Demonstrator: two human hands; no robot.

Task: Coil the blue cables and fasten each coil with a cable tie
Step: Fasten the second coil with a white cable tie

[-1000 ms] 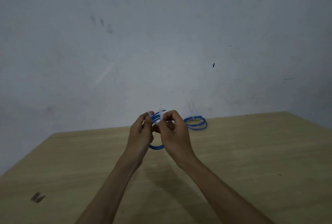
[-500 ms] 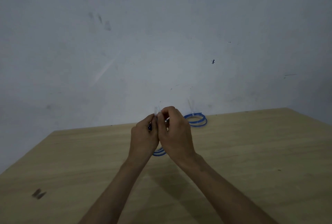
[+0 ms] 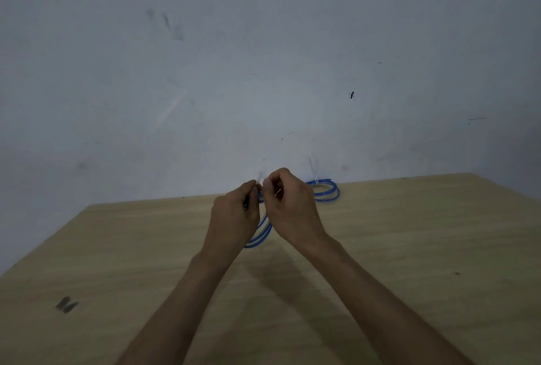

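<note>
I hold a blue cable coil [image 3: 261, 233] above the wooden table [image 3: 409, 247], its lower loops hanging between my wrists. My left hand [image 3: 235, 215] grips the top of the coil with curled fingers. My right hand [image 3: 288, 203] pinches a pale, translucent cable tie [image 3: 260, 178] whose blurred tail sticks up between the two hands. Both hands hide the upper part of the coil. A second blue coil [image 3: 326, 189] lies flat at the table's far edge, with a white tie [image 3: 314, 170] standing up from it.
A grey scuffed wall [image 3: 263, 72] stands right behind the table's far edge. A small dark mark [image 3: 66, 304] is on the table at the near left. The table's left edge runs diagonally towards me.
My hands have closed together over the top of the coil, hiding its upper loops. The coil's lower loops hang lower and more slanted. The tie's tail now sticks up between my fingertips.
</note>
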